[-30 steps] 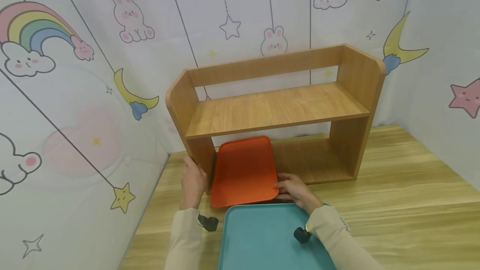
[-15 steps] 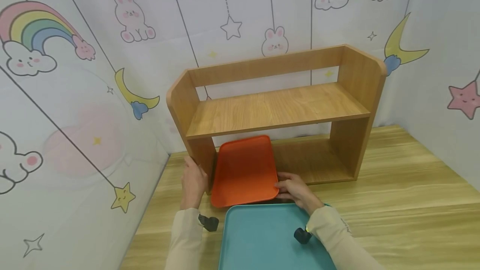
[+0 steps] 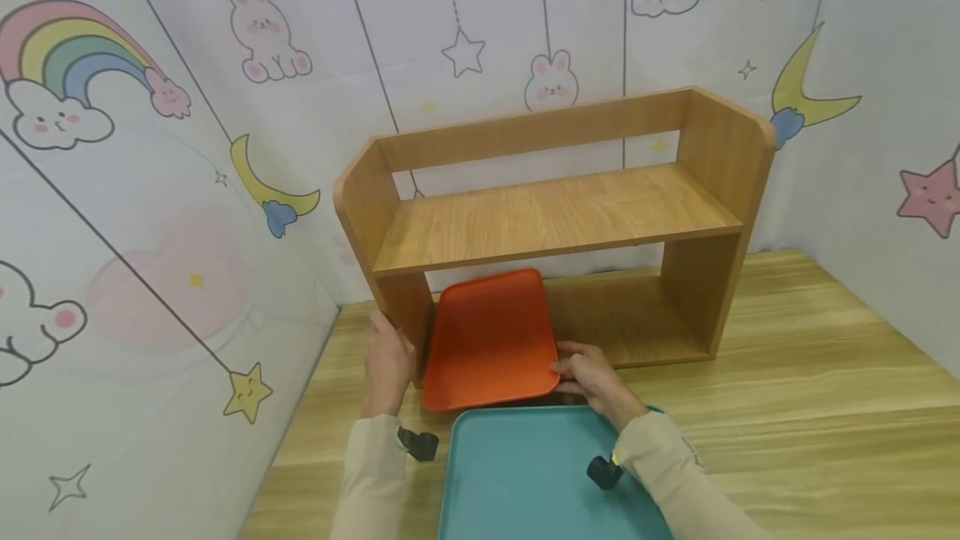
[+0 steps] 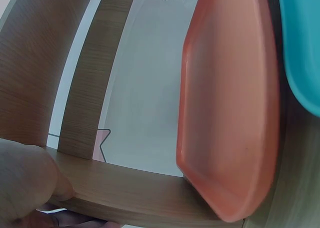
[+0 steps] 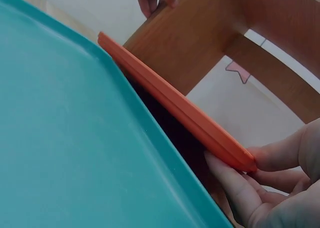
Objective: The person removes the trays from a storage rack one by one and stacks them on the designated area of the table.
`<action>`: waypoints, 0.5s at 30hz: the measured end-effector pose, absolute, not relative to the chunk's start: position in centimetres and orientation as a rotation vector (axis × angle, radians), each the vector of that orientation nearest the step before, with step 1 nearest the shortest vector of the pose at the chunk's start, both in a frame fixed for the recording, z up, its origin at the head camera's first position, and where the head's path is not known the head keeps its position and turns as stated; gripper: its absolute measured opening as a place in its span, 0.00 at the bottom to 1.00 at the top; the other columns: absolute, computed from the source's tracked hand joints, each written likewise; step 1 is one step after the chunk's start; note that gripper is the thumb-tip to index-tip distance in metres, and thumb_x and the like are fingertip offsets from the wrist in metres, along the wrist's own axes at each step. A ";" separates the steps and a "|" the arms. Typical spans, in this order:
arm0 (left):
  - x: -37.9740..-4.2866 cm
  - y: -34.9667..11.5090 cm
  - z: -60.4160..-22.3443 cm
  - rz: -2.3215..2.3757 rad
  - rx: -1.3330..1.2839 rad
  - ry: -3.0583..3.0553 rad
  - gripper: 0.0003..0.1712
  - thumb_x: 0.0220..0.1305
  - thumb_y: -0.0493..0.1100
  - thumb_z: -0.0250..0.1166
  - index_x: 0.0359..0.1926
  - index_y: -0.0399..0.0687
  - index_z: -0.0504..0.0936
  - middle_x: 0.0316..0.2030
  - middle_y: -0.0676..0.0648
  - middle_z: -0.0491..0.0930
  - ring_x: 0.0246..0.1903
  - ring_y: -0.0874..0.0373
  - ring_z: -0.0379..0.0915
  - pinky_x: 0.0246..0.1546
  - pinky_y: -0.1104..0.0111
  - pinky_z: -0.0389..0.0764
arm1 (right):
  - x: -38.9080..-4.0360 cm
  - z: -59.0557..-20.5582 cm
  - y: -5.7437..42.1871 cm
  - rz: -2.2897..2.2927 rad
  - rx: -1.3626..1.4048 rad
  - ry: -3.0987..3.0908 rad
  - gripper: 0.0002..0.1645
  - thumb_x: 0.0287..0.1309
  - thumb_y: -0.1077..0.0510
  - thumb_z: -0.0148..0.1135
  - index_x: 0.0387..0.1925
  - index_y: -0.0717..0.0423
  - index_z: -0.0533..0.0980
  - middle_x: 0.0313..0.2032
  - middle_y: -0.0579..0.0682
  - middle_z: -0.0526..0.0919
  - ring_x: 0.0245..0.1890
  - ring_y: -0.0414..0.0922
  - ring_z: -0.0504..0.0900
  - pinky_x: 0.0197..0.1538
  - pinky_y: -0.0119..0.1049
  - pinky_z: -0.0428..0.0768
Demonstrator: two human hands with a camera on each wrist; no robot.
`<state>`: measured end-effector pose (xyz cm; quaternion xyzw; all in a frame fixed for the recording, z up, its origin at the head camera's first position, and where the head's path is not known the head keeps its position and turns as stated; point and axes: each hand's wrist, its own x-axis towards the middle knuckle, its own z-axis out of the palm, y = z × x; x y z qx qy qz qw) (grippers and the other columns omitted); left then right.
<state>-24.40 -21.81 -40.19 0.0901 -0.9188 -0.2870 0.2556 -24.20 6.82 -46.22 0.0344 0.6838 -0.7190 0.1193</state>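
Note:
My left hand (image 3: 388, 365) grips the front edge of the left side panel of a wooden shelf (image 3: 555, 219). In the left wrist view its thumb (image 4: 30, 173) lies on the panel's inner face, with fingers on the outer side. An orange tray (image 3: 491, 340) sits tilted in the lower left bay, its front end projecting past the shelf. My right hand (image 3: 596, 382) pinches that tray's front right corner; the right wrist view shows the thumb on top and fingers beneath. The orange tray's underside is hidden in the head view.
A larger teal tray (image 3: 555, 473) lies in front of the shelf, close to the orange tray's front edge and under my right wrist. The wooden tabletop (image 3: 825, 407) extends to the right. Patterned white walls (image 3: 187, 273) stand behind and at both sides.

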 end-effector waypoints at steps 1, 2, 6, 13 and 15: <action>-24.4 -21.8 -40.2 -0.782 0.247 -2.496 0.16 0.65 0.35 0.49 0.51 0.32 0.59 0.39 0.27 0.76 0.37 0.29 0.76 0.37 0.43 0.75 | -24.1 -46.1 6.8 -2.105 0.099 1.995 0.31 0.59 0.69 0.52 0.65 0.68 0.63 0.47 0.63 0.80 0.37 0.46 0.83 0.43 0.43 0.83; -24.4 -21.8 -40.2 -0.783 0.245 -2.498 0.16 0.65 0.35 0.49 0.51 0.32 0.59 0.39 0.27 0.75 0.37 0.29 0.76 0.38 0.43 0.75 | -24.0 -46.0 6.8 -2.112 0.100 1.989 0.31 0.59 0.69 0.52 0.65 0.68 0.62 0.48 0.64 0.79 0.38 0.46 0.83 0.43 0.43 0.83; -24.4 -21.9 -40.2 -0.798 0.246 -2.505 0.16 0.67 0.36 0.48 0.52 0.32 0.58 0.41 0.26 0.75 0.39 0.29 0.76 0.39 0.42 0.74 | -23.7 -45.7 6.5 -2.133 0.082 1.972 0.30 0.60 0.69 0.50 0.65 0.69 0.61 0.51 0.66 0.77 0.40 0.47 0.82 0.46 0.45 0.82; -24.4 -21.9 -40.2 -0.788 0.241 -2.507 0.17 0.67 0.36 0.47 0.53 0.31 0.58 0.42 0.26 0.75 0.40 0.29 0.75 0.40 0.42 0.74 | -23.1 -45.1 6.3 -2.159 0.046 1.961 0.29 0.62 0.69 0.48 0.65 0.70 0.61 0.54 0.67 0.76 0.42 0.48 0.82 0.49 0.48 0.81; -24.3 -21.9 -40.2 -0.788 0.241 -2.509 0.17 0.67 0.36 0.47 0.53 0.31 0.58 0.42 0.26 0.75 0.40 0.29 0.75 0.39 0.42 0.74 | -23.0 -44.9 6.4 -2.168 0.048 1.961 0.29 0.62 0.69 0.48 0.65 0.70 0.61 0.54 0.67 0.76 0.42 0.48 0.82 0.49 0.48 0.80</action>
